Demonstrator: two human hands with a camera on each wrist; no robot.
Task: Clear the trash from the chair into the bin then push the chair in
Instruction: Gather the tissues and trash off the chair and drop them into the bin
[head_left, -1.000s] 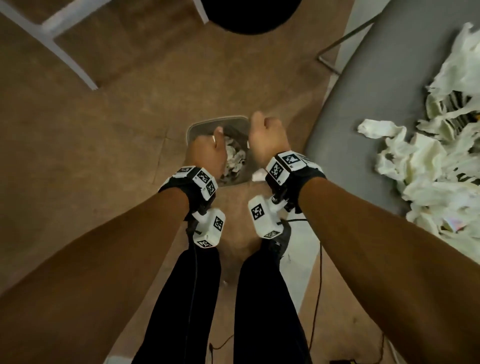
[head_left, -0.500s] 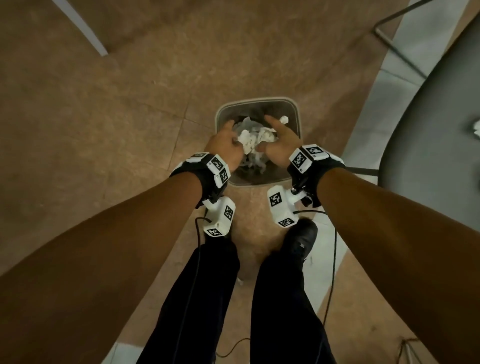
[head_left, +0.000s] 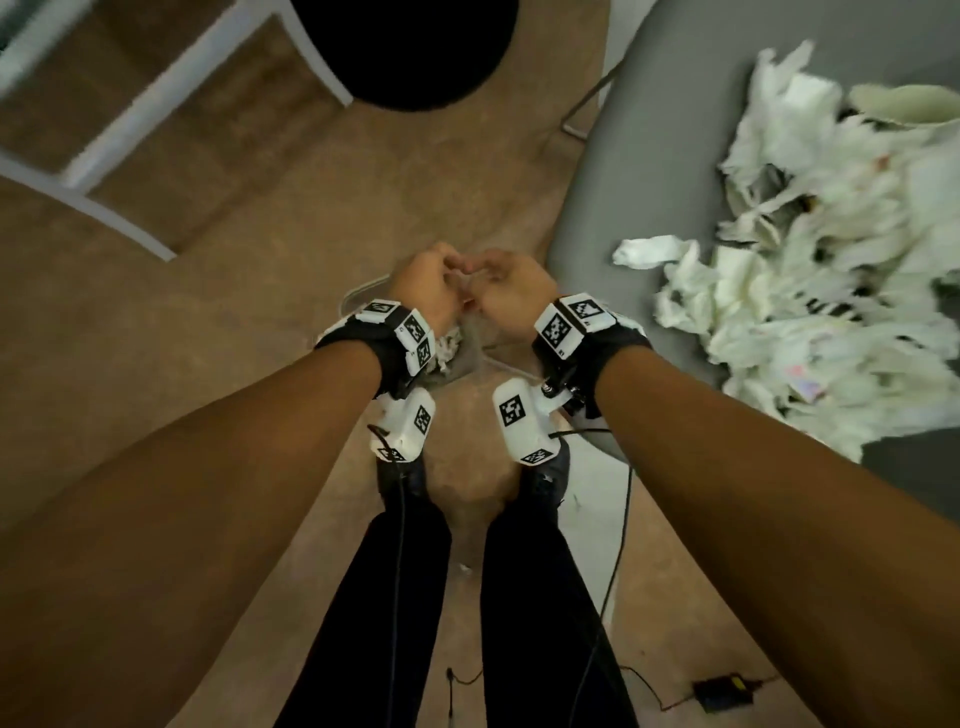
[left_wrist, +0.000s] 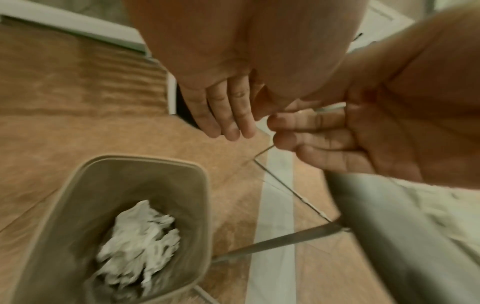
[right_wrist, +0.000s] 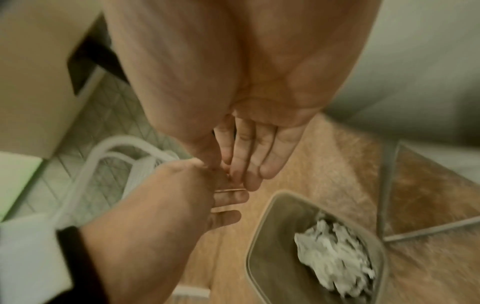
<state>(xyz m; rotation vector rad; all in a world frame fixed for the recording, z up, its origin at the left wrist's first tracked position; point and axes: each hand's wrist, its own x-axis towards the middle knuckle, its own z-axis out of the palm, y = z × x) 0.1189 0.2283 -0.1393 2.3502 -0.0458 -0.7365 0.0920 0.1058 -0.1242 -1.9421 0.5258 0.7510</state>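
My left hand (head_left: 426, 291) and right hand (head_left: 511, 291) hover together above the bin (head_left: 358, 293), fingertips touching, holding nothing. The wrist views show loosely straight fingers (left_wrist: 228, 115) (right_wrist: 249, 156) and no paper between them. The beige bin (left_wrist: 78, 205) (right_wrist: 262, 226) stands on the floor with crumpled white paper (left_wrist: 140, 232) (right_wrist: 335, 257) in its bottom. To the right is the grey chair seat (head_left: 649, 171), with a heap of white crumpled paper trash (head_left: 831, 260) on its right part.
A black round seat (head_left: 410, 47) on white frame legs (head_left: 130, 130) stands ahead on the brown floor. The chair's thin metal leg (left_wrist: 285, 240) runs beside the bin. A cable and black adapter (head_left: 722, 693) lie by my feet.
Half a second ago both hands were low over the bin with crumpled paper between them. The paper now lies in the bin, and the empty hands have risen and met.
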